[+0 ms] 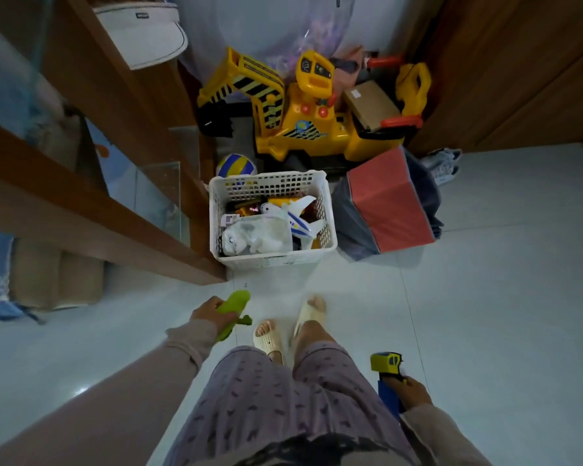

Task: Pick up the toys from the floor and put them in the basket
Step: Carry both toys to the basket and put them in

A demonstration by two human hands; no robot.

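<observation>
We stand facing the white perforated plastic basket (272, 218), which sits on the pale tiled floor (485, 264) straight ahead of our feet, already holding a white toy airplane (300, 216) and a pale plush toy (256, 235) among other pieces. Our left hand (211, 312) is wrapped around a green elongated plastic toy (233, 314), its long axis running from near our sleeve up and forward, the far end aimed roughly at the basket's near left corner. Our right hand (409, 393) grips a blue and yellow toy vehicle (387, 371), held low beside our right leg, with its yellow end pointing forward.

The relation that matters is this: the basket lies ahead and slightly to the right of the left hand, and well ahead and to the left of the right hand. The left hand is clearly the nearer of the two, so we judge the green toy goes in first, carried forward over the near rim.
</observation>
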